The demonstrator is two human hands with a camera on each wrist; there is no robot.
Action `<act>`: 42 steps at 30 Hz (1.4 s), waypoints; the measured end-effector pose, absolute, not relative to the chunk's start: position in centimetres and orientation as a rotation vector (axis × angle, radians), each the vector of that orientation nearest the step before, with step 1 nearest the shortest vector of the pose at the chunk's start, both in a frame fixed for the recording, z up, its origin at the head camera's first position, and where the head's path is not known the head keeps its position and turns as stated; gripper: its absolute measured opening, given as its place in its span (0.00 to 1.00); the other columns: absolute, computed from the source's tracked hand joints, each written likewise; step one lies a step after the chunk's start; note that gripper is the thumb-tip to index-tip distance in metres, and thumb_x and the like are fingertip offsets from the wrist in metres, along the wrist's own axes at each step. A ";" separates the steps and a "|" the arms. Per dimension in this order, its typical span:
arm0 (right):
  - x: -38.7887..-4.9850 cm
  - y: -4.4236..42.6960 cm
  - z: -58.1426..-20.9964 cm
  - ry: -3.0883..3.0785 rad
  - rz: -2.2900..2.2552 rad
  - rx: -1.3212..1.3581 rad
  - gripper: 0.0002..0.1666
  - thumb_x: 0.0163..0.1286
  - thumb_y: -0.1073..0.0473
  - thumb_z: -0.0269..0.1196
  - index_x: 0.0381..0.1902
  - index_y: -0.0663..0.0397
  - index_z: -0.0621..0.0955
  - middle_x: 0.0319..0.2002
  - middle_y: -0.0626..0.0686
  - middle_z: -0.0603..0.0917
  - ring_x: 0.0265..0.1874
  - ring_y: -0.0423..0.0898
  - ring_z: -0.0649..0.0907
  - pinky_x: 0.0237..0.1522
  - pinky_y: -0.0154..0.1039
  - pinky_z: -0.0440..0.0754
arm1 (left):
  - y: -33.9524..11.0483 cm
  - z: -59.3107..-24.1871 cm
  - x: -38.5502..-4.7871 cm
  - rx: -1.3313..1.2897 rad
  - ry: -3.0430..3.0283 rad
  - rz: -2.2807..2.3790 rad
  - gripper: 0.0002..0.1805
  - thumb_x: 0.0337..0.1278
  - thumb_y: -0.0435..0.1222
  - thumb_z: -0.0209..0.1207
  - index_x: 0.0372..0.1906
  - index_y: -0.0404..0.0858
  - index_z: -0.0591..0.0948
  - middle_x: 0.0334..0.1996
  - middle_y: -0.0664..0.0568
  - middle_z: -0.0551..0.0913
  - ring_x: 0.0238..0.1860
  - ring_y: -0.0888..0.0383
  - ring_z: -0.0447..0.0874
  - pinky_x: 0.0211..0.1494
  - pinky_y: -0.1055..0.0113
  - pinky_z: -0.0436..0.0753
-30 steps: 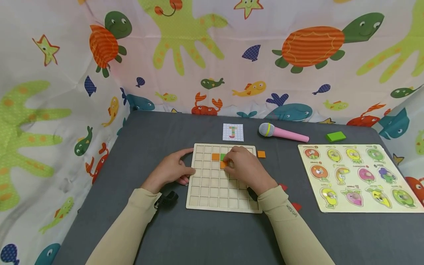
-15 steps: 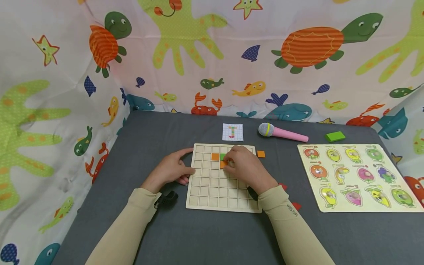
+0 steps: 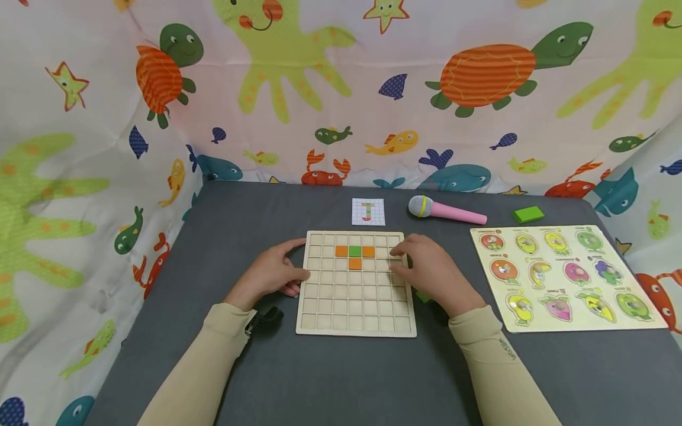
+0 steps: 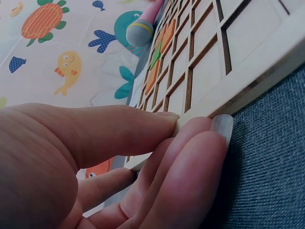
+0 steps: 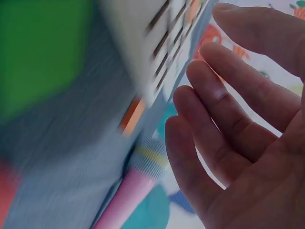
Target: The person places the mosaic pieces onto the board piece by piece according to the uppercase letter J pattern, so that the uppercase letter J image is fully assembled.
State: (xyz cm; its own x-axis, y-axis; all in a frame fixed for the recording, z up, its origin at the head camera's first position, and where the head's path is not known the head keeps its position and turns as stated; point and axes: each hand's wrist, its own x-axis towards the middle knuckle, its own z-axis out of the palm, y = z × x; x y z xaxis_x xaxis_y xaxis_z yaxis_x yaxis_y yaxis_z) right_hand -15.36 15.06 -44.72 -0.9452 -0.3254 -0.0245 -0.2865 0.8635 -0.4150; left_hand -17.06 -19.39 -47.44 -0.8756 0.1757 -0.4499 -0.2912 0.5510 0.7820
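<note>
On the table lies a wooden grid board (image 3: 356, 307). A green square tile (image 3: 354, 251) sits in its upper part between a left orange tile (image 3: 341, 251) and a right orange tile (image 3: 368, 251), with another orange tile (image 3: 354, 264) directly below the green one. My left hand (image 3: 269, 271) grips the board's left edge; in the left wrist view its thumb and curled fingers meet that edge. My right hand (image 3: 434, 272) hovers at the right edge. Its fingers (image 5: 231, 102) are gently bent, with nothing between them in the right wrist view.
A pattern card (image 3: 368, 212), a pink microphone (image 3: 450, 212) and a green block (image 3: 528, 214) lie behind the board. To the right is a fruit puzzle board (image 3: 567, 278). A loose orange tile (image 5: 132, 116) and a blurred green piece (image 5: 40, 52) lie beside the grid.
My right hand has moved right from the tiles to the board's right edge, uncovering an orange tile right of the green one. The left hand keeps its place; the head view has shifted slightly.
</note>
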 end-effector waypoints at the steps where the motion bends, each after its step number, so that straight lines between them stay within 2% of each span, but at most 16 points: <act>1: -15.1 15.8 -44.7 2.944 -0.623 -0.464 0.18 0.71 0.53 0.74 0.54 0.55 0.91 0.51 0.56 0.87 0.53 0.54 0.84 0.61 0.58 0.87 | -19.4 -47.4 -17.1 -0.096 2.308 1.285 0.48 0.62 0.37 0.74 0.85 0.55 0.66 0.29 0.42 0.87 0.23 0.53 0.91 0.31 0.61 0.93; 8: -12.5 20.3 -44.9 2.952 -0.567 -0.431 0.17 0.70 0.53 0.76 0.53 0.54 0.91 0.51 0.56 0.87 0.54 0.55 0.85 0.62 0.60 0.86 | -19.5 -47.2 -17.2 -0.109 2.305 1.269 0.49 0.62 0.37 0.75 0.85 0.56 0.65 0.30 0.42 0.87 0.24 0.52 0.92 0.31 0.60 0.93; 12: -11.2 21.6 -45.0 2.943 -0.570 -0.444 0.18 0.68 0.51 0.78 0.52 0.52 0.91 0.49 0.54 0.87 0.51 0.53 0.84 0.58 0.57 0.89 | -19.4 -47.1 -17.2 -0.097 2.303 1.269 0.49 0.62 0.37 0.75 0.85 0.55 0.65 0.30 0.42 0.86 0.24 0.52 0.92 0.31 0.59 0.93; 19: -10.1 21.6 -45.9 2.960 -0.553 -0.449 0.21 0.65 0.45 0.80 0.50 0.50 0.91 0.49 0.52 0.87 0.48 0.49 0.81 0.50 0.50 0.90 | -19.5 -47.1 -17.2 -0.103 2.289 1.292 0.49 0.62 0.37 0.75 0.85 0.55 0.65 0.30 0.42 0.86 0.24 0.52 0.91 0.32 0.59 0.94; 24: -10.1 21.3 -46.6 2.992 -0.539 -0.488 0.20 0.64 0.47 0.80 0.48 0.50 0.92 0.48 0.51 0.86 0.47 0.48 0.80 0.47 0.47 0.88 | -19.5 -47.2 -17.1 -0.106 2.287 1.295 0.48 0.62 0.37 0.75 0.84 0.55 0.66 0.30 0.42 0.86 0.24 0.52 0.92 0.32 0.59 0.94; 30: -10.3 21.4 -46.7 3.013 -0.517 -0.514 0.14 0.66 0.54 0.79 0.48 0.51 0.92 0.46 0.51 0.86 0.46 0.48 0.80 0.47 0.48 0.87 | -19.5 -47.3 -17.2 -0.104 2.288 1.295 0.48 0.61 0.37 0.76 0.84 0.56 0.66 0.29 0.42 0.86 0.25 0.51 0.92 0.32 0.58 0.94; 42: -10.8 21.1 -46.2 3.008 -0.501 -0.512 0.14 0.67 0.54 0.78 0.48 0.52 0.92 0.47 0.52 0.87 0.46 0.48 0.80 0.49 0.51 0.88 | -19.6 -47.4 -17.1 -0.089 2.277 1.340 0.48 0.61 0.36 0.76 0.84 0.54 0.67 0.27 0.42 0.87 0.22 0.54 0.90 0.30 0.59 0.93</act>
State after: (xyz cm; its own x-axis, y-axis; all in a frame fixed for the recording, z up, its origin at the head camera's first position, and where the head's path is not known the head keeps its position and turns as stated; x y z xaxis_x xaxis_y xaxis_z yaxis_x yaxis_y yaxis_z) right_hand -10.80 21.06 -46.22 -0.9441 -0.3297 0.0056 -0.3137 0.8928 -0.3233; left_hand -17.12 -19.56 -47.44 -0.8763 0.1879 -0.4437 -0.2967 0.5151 0.8042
